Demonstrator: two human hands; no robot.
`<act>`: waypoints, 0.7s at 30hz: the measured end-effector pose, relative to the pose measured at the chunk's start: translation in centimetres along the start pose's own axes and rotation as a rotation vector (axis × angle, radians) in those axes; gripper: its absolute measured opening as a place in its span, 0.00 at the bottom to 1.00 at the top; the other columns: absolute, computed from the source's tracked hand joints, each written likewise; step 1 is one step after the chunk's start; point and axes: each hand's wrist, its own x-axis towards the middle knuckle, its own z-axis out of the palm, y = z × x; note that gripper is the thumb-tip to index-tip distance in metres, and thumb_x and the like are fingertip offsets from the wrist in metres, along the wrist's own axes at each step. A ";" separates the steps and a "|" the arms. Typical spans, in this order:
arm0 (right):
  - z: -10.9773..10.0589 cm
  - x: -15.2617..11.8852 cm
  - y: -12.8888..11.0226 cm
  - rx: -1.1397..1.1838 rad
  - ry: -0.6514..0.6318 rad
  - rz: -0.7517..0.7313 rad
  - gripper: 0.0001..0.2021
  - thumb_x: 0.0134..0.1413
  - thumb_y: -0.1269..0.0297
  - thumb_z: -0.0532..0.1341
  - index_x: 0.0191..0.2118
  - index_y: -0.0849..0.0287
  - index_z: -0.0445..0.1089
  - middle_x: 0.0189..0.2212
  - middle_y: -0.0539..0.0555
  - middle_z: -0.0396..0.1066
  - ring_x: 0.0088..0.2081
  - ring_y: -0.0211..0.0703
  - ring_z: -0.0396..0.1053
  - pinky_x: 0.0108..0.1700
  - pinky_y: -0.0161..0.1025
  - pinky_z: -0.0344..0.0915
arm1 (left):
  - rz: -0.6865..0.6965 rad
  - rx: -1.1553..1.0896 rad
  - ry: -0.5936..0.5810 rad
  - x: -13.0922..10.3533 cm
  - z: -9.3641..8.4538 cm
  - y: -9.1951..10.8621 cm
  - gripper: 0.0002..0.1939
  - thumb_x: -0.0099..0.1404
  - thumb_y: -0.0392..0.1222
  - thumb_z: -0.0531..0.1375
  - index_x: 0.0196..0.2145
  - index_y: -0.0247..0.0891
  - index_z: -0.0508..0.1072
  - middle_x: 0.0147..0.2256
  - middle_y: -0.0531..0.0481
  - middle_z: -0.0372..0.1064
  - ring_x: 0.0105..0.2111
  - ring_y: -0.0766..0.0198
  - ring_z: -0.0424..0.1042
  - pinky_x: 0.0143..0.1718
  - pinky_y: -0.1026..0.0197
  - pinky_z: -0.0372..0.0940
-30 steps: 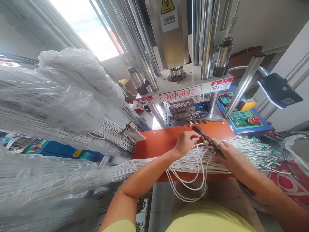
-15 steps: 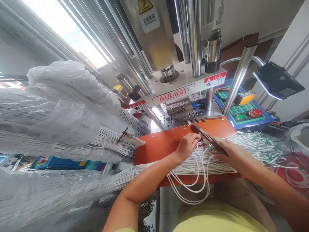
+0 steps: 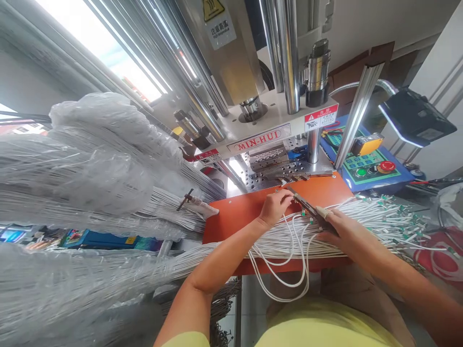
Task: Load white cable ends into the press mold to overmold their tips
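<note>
My right hand (image 3: 334,225) is wrapped round the near end of a long, dark metal bar (image 3: 307,208), which slants up and left over the orange board (image 3: 238,212). At the bar's far end, my left hand (image 3: 277,206) has its fingers pinched together; what they hold is too small to make out. White cables (image 3: 306,270) with green-marked ends run along the bar and hang in loops over the board's front edge. Beneath my hands lies a thick bundle of white cables (image 3: 383,219), spread out to the right.
The MIN-HUI press (image 3: 258,140) stands behind the board, with metal columns and a perforated plate. A blue control box (image 3: 376,164) and a black lamp (image 3: 417,115) are at right. Plastic-wrapped cable bundles (image 3: 101,178) fill the left.
My left hand has moved up and left to the bar's far end. My right hand and the bar have shifted slightly left, and the hanging loops have moved with them.
</note>
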 end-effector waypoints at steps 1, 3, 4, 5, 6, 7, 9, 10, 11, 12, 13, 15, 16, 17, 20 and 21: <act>0.1 0.0 0.1 0.008 0.010 0.009 0.25 0.58 0.58 0.56 0.61 0.57 0.62 0.48 0.61 0.70 0.49 0.56 0.70 0.49 0.47 0.67 | 0.009 -0.023 -0.009 -0.1 -0.1 0.0 0.11 0.68 0.34 0.57 0.46 0.38 0.76 0.33 0.51 0.78 0.30 0.67 0.76 0.38 0.63 0.73; 0.3 0.0 0.4 0.027 0.026 0.012 0.25 0.59 0.57 0.56 0.60 0.56 0.62 0.48 0.60 0.70 0.49 0.55 0.70 0.49 0.47 0.67 | 0.060 -0.017 -0.025 -0.6 -0.5 0.2 0.15 0.69 0.35 0.57 0.51 0.40 0.74 0.37 0.50 0.79 0.31 0.67 0.77 0.40 0.63 0.73; 0.3 0.1 0.6 0.038 0.027 0.003 0.24 0.59 0.56 0.56 0.60 0.56 0.62 0.47 0.60 0.71 0.48 0.55 0.70 0.49 0.47 0.67 | 0.101 0.012 -0.038 -0.9 -0.6 0.2 0.15 0.69 0.36 0.57 0.52 0.41 0.74 0.40 0.49 0.79 0.34 0.66 0.78 0.42 0.62 0.74; 0.4 0.1 0.8 0.046 0.026 -0.006 0.24 0.59 0.56 0.56 0.60 0.55 0.62 0.47 0.59 0.71 0.48 0.54 0.70 0.49 0.47 0.67 | 0.148 0.053 -0.057 -1.3 -0.8 0.2 0.14 0.70 0.37 0.57 0.52 0.41 0.75 0.42 0.48 0.79 0.37 0.64 0.78 0.44 0.60 0.73; 0.4 0.2 0.9 0.052 0.027 -0.011 0.24 0.59 0.56 0.56 0.59 0.56 0.63 0.46 0.59 0.71 0.47 0.54 0.71 0.48 0.46 0.67 | 0.194 0.100 -0.080 -1.6 -0.9 0.1 0.14 0.70 0.38 0.57 0.51 0.40 0.75 0.44 0.47 0.79 0.39 0.63 0.79 0.46 0.59 0.73; 0.4 0.2 1.0 0.054 0.025 -0.011 0.24 0.59 0.56 0.56 0.59 0.56 0.63 0.46 0.58 0.71 0.47 0.53 0.71 0.48 0.46 0.67 | 0.238 0.147 -0.108 -1.8 -1.0 0.0 0.13 0.70 0.39 0.57 0.51 0.39 0.75 0.44 0.46 0.78 0.40 0.62 0.78 0.46 0.58 0.73; 0.4 0.2 1.1 0.048 0.017 -0.011 0.22 0.59 0.56 0.56 0.58 0.56 0.64 0.45 0.58 0.71 0.46 0.53 0.71 0.47 0.45 0.67 | 0.308 0.228 -0.157 -2.1 -1.1 -0.2 0.13 0.71 0.39 0.57 0.51 0.37 0.75 0.43 0.44 0.79 0.40 0.61 0.78 0.46 0.58 0.73; 0.4 0.2 1.1 0.042 0.014 -0.011 0.21 0.59 0.56 0.56 0.57 0.56 0.65 0.44 0.58 0.71 0.45 0.53 0.71 0.46 0.44 0.67 | 0.330 0.249 -0.166 -2.2 -1.1 -0.4 0.13 0.71 0.38 0.57 0.50 0.37 0.75 0.42 0.44 0.79 0.40 0.61 0.79 0.45 0.58 0.74; 0.4 0.2 1.0 0.037 0.011 -0.012 0.21 0.59 0.56 0.56 0.56 0.56 0.65 0.43 0.58 0.72 0.45 0.53 0.71 0.45 0.44 0.66 | 0.344 0.256 -0.162 -2.2 -1.0 -0.5 0.12 0.70 0.38 0.58 0.48 0.36 0.76 0.41 0.44 0.79 0.39 0.60 0.79 0.45 0.58 0.74; 0.4 0.2 1.0 0.033 0.011 -0.014 0.21 0.59 0.56 0.57 0.56 0.56 0.65 0.43 0.58 0.72 0.45 0.53 0.71 0.45 0.44 0.66 | 0.351 0.255 -0.147 -2.2 -0.9 -0.6 0.11 0.70 0.38 0.58 0.47 0.35 0.77 0.40 0.43 0.79 0.39 0.60 0.79 0.44 0.58 0.74; 0.4 0.2 0.9 0.030 0.013 -0.015 0.21 0.59 0.57 0.57 0.56 0.55 0.65 0.43 0.58 0.72 0.45 0.53 0.71 0.45 0.44 0.66 | 0.356 0.254 -0.124 -2.2 -0.8 -0.7 0.10 0.70 0.38 0.58 0.45 0.35 0.77 0.39 0.43 0.79 0.39 0.60 0.79 0.44 0.58 0.74; 0.4 0.1 0.8 0.031 0.024 -0.014 0.22 0.58 0.57 0.57 0.58 0.55 0.65 0.44 0.58 0.72 0.45 0.53 0.71 0.46 0.45 0.66 | 0.363 0.269 -0.077 -2.0 -0.6 -0.7 0.10 0.70 0.37 0.57 0.44 0.35 0.78 0.38 0.43 0.79 0.38 0.59 0.79 0.43 0.57 0.74; 0.4 0.1 0.7 0.034 0.029 -0.013 0.23 0.58 0.58 0.58 0.58 0.54 0.65 0.44 0.58 0.72 0.45 0.53 0.71 0.46 0.45 0.66 | 0.367 0.287 -0.059 -2.0 -0.5 -0.7 0.10 0.71 0.37 0.57 0.43 0.35 0.78 0.38 0.43 0.79 0.38 0.59 0.79 0.43 0.56 0.74; 0.3 0.1 0.5 0.036 0.035 -0.011 0.22 0.58 0.58 0.58 0.58 0.54 0.65 0.43 0.58 0.72 0.45 0.53 0.71 0.46 0.45 0.66 | 0.372 0.308 -0.045 -2.0 -0.5 -0.6 0.10 0.71 0.37 0.56 0.43 0.35 0.78 0.38 0.43 0.79 0.38 0.59 0.78 0.43 0.56 0.74; 0.2 0.0 0.2 0.045 0.042 -0.002 0.22 0.58 0.58 0.58 0.57 0.54 0.66 0.42 0.57 0.72 0.44 0.52 0.71 0.45 0.45 0.66 | 0.385 0.351 -0.042 -2.0 -0.2 -0.5 0.11 0.72 0.39 0.55 0.43 0.36 0.77 0.37 0.44 0.79 0.38 0.60 0.78 0.43 0.56 0.74; 0.1 0.0 0.1 0.049 0.043 -0.001 0.22 0.58 0.58 0.58 0.58 0.54 0.66 0.42 0.57 0.72 0.44 0.52 0.71 0.45 0.45 0.66 | 0.388 0.358 -0.052 -2.1 -0.2 -0.4 0.11 0.72 0.39 0.54 0.43 0.36 0.77 0.36 0.44 0.79 0.38 0.60 0.78 0.43 0.57 0.74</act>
